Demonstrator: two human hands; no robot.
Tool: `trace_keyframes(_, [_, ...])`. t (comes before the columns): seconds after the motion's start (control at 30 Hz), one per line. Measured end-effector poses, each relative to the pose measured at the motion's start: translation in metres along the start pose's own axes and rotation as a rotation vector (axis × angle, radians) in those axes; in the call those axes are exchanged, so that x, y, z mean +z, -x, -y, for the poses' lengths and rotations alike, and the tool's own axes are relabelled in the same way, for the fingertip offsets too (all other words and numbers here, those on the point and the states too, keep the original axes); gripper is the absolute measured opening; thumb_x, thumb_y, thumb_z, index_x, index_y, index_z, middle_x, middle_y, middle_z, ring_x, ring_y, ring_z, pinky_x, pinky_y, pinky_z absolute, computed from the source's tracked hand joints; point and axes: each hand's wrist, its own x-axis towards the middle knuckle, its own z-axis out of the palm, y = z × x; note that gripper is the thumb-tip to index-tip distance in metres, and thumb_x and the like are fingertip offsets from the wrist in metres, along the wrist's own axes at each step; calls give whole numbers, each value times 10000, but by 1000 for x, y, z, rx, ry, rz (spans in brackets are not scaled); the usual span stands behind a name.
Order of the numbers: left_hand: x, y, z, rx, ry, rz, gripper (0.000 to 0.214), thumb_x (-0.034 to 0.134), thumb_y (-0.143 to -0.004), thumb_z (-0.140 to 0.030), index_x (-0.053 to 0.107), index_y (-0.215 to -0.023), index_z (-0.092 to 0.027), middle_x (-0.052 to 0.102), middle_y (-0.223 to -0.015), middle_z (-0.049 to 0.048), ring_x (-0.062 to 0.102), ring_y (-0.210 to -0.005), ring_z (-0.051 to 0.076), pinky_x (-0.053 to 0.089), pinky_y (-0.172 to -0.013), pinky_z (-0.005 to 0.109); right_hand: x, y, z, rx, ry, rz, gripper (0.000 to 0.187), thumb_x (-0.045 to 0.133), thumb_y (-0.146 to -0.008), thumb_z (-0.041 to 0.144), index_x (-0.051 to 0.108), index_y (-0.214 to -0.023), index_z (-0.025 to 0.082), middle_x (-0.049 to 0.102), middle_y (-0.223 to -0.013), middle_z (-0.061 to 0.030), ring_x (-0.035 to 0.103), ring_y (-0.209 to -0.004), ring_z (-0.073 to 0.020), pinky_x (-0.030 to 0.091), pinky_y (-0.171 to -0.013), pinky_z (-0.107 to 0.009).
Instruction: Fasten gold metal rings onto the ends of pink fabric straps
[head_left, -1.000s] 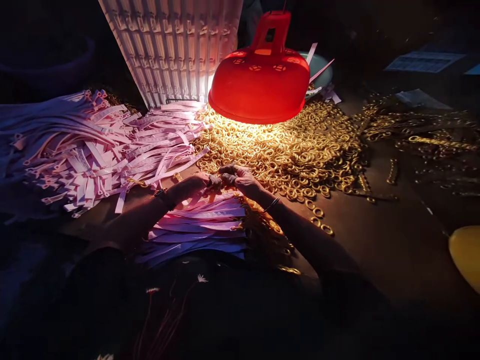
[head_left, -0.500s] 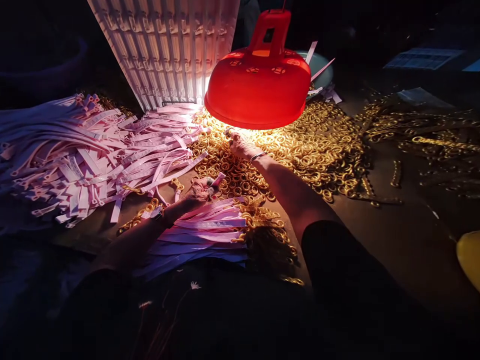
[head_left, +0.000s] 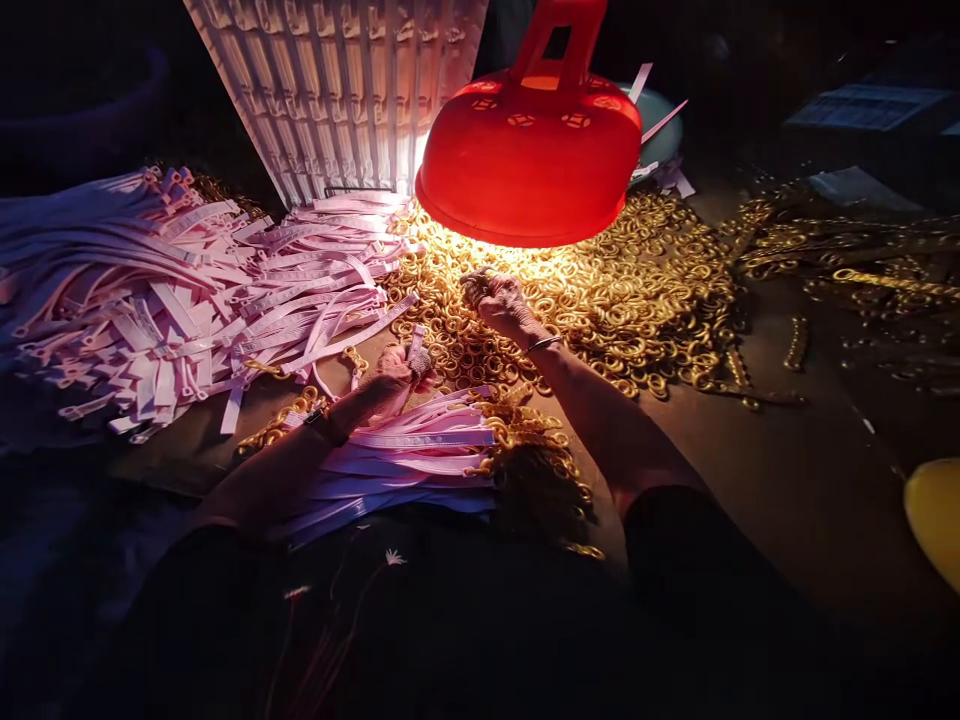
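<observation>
Pink strap [head_left: 416,342]: flat, narrow, ribbon-type; pale pink, matte; short squared end projects up above the grip, slightly tilted. Lower run hard to trace btwn. fingers and straps below.

Location: in L hand [head_left: 391,374], center of work area, just in front of the gold rings [head_left: 637,285]. L hand state: thumb and fingers pinched on strap near its upper end; greyish textured covering visible at fingertips.

R hand [head_left: 504,302]: over near part of ring pile, below lamp; fingers curled inward, thin bracelet at wrist. Cannot tell if a ring is gripped.

Strap bundle [head_left: 431,440]: below L hand, laid approx. side by side; same pink, shading to violet in shadow. Gold chains [head_left: 534,440] lie at its R ends, w/ some links joined to straps.

Strap heap [head_left: 180,310]: L side of table [head_left: 817,440], same pink type, tangled; some ends looped.

Rings: round, shiny, heaped loose; brightest directly under red lampshade [head_left: 529,165]. Ribbed panel [head_left: 352,100]: upright behind straps, L of lampshade.
</observation>
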Motion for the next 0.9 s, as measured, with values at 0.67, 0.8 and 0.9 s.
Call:
trace_keyframes(0.67, [30, 2, 6, 95, 34, -171, 414, 682, -784, -74, 461, -446, -163, 437, -387, -46, 337, -367, 22, 225, -422, 196, 36, 104, 31, 58, -335, -49, 688, 544, -819, 923, 467, -769, 241, 580, -738, -17, 581, -639, -150, 519, -553, -293])
trace_keyframes(0.8, [27, 5, 3, 76, -23, -134, 397, 671, -784, -56, 486, -448, -157, 434, -392, -49, 328, -362, 27, 199, -430, 221, 27, 106, 33, 46, -300, -2, 593, 613, -856, 813, 526, -773, 233, 580, -708, -30, 559, -615, -153, 474, -530, -293])
trace_keyframes(0.9, [28, 5, -3, 43, -70, -69, 395, 655, -801, -40, 479, -467, -157, 416, -412, -62, 298, -383, 20, 179, -451, 229, 22, 105, 31, 79, -343, 69, 579, 689, -804, 780, 553, -756, 220, 571, -686, -20, 552, -590, -142, 461, -511, -282])
